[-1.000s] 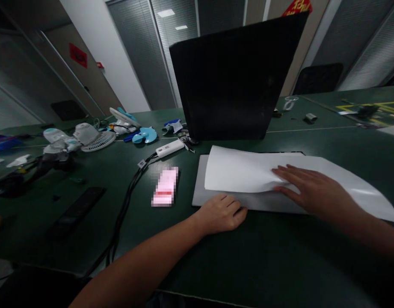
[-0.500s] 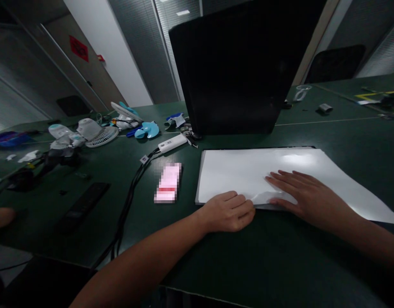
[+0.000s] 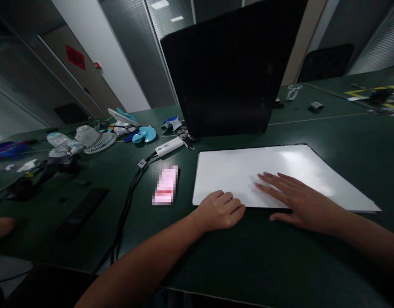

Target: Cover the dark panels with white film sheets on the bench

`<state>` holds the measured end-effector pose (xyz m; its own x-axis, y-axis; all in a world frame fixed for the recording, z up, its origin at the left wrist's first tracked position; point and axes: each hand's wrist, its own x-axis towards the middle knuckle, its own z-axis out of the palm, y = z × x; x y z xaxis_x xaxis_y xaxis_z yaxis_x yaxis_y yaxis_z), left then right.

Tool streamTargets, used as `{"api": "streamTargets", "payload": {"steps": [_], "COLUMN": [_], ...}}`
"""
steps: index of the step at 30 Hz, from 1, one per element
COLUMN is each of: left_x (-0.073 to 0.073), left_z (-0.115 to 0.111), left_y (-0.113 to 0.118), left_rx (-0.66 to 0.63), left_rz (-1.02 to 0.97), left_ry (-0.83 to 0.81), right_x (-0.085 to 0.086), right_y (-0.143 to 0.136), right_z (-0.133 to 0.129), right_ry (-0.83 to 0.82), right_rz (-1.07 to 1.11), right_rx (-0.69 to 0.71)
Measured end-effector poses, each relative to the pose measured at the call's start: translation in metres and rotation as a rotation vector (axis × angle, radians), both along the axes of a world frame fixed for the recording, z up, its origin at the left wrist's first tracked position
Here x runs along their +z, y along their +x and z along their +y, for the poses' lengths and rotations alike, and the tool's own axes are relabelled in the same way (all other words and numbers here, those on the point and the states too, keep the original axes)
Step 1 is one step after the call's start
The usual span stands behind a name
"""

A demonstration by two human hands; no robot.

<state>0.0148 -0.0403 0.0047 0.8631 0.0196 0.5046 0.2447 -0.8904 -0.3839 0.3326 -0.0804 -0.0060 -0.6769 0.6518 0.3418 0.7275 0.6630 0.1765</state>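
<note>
A large pad of white paper (image 3: 229, 175) with a thin dark edge lies flat on the dark green table in front of me. My left hand (image 3: 220, 209) is closed at the pad's near edge, its fingers curled over the left half of that edge. My right hand (image 3: 289, 199) rests open over the page, fingers stretched out and pointing left, thumb just off the near edge. The page looks blank, with a glare patch at the far right. What the curled left fingertips grip underneath is hidden.
A black monitor-like panel (image 3: 229, 72) stands behind the pad. To the left lie a pixelated pink phone-shaped item (image 3: 165, 186), a white adapter (image 3: 169, 146) with black cables, a dark remote (image 3: 83, 211), a light blue fan blade (image 3: 144, 134) and white fan parts (image 3: 100, 142). Another person's arm shows at far left.
The top sheet, which bulged and spread past the pad's right side, now lies flat and lined up. Both hands have shifted slightly left in the picture, as has the whole view.
</note>
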Motion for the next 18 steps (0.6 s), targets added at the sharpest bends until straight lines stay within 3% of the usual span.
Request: {"api": "streamTargets", "payload": {"steps": [6,13,18], "left_x": [-0.003,0.009,0.012], "left_z": [-0.005,-0.004,-0.009], "left_y": [-0.002,-0.002,-0.002], "left_rx": [0.015,0.008,-0.133], "left_rz": [-0.067,-0.24,-0.255], "left_ry": [0.042,0.055,0.118], "right_x": [0.013,0.02,0.042], "right_y": [-0.004,0.0,0.022], "right_z": [-0.013,-0.022,-0.032], "right_ry": [0.232,0.363,0.333], "right_rz": [0.03,0.027,0.142], "right_rx": [0.093,0.108,-0.022]}}
